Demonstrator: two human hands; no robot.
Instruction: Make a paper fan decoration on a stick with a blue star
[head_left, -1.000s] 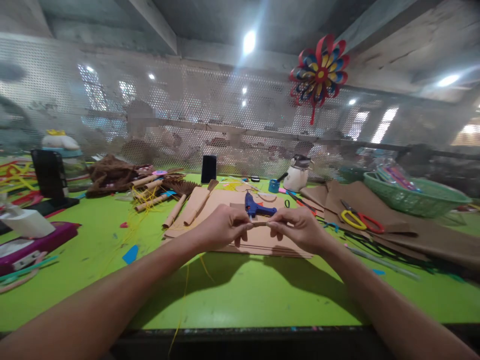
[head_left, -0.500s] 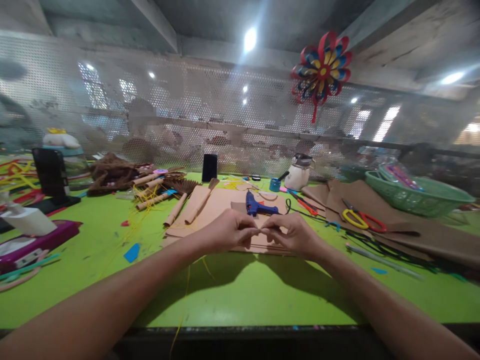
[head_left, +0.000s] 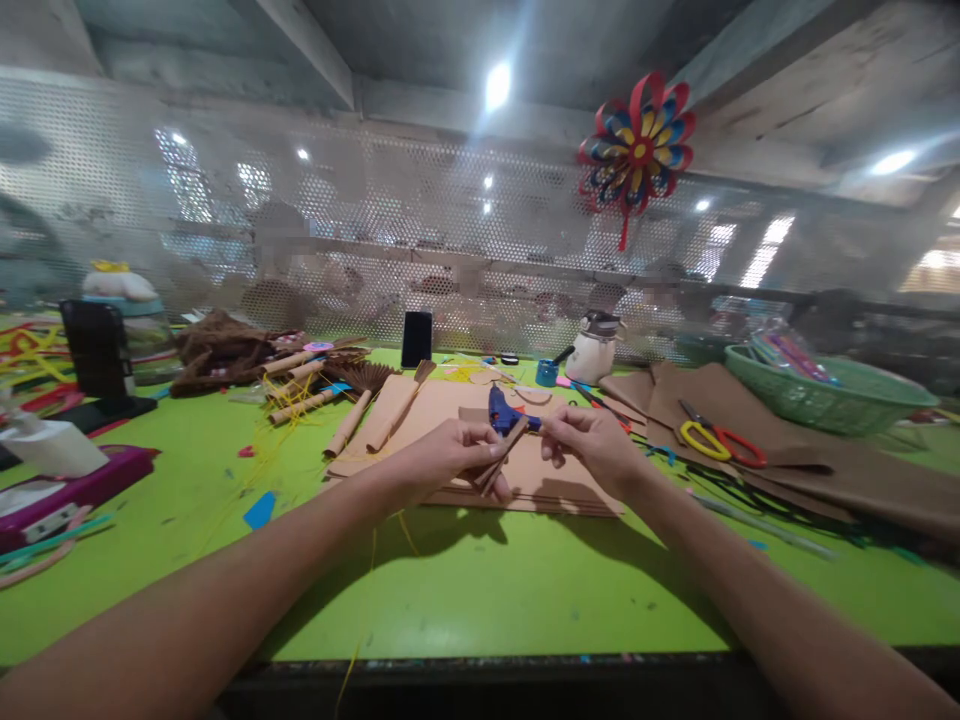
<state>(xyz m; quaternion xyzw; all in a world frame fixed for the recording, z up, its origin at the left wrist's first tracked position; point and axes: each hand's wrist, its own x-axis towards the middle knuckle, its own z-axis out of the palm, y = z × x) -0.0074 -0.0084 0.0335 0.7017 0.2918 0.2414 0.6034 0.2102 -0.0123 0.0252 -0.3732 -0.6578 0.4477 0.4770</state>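
Observation:
My left hand (head_left: 469, 455) pinches a narrow folded strip of brown paper (head_left: 504, 455), which slants up to the right between thumb and fingers. Just right of the strip's upper end, my right hand (head_left: 589, 445) has its thumb and fingertips drawn together; whether anything is between them I cannot make out. Behind the hands a blue glue gun (head_left: 501, 412) lies on stacked brown cardboard sheets (head_left: 450, 400), its handle end partly covered by the right fingertips. Two rolled paper sticks with fanned tops lie left of the hands, the nearer being a paper broom shape (head_left: 397, 415).
Scissors (head_left: 705, 438) with yellow and red handles rest on brown paper (head_left: 795, 440) at the right, before a green basket (head_left: 840, 400). A phone (head_left: 417, 340) and a white jug (head_left: 592, 355) stand at the back. A purple power strip (head_left: 82, 500) lies at the left.
My hands, fingertips together before, have moved apart. The folded paper strip now shows in the left hand, and the right hand has shifted slightly up and right.

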